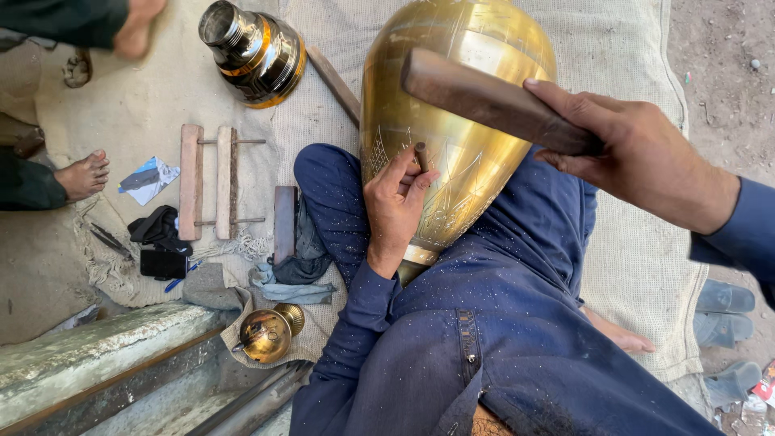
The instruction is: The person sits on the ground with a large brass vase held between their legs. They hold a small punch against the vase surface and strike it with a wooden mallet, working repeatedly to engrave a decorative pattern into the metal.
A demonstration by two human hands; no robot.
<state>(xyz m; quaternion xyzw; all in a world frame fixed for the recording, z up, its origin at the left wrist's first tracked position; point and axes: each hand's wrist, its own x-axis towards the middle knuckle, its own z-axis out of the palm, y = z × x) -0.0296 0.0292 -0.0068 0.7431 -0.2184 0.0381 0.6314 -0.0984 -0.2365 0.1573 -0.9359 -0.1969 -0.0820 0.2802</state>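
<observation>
Large vase (460, 121) is laid across the lap at frame centre, narrow end toward the body, on a woven mat (630, 266). Left hand (395, 206) is pressed against its lower left side, a short chisel (421, 155) pinched at the surface. Right hand (638, 153) is held at upper right, a wooden block (492, 101) gripped above the vase. Second vessel (254, 50) is lying at upper left. Wooden frame (211, 182) is placed left of the knee; small pot (266, 333) at lower left, beside a stone ledge (97, 355). Another person's foot (85, 173) is seen at far left.
</observation>
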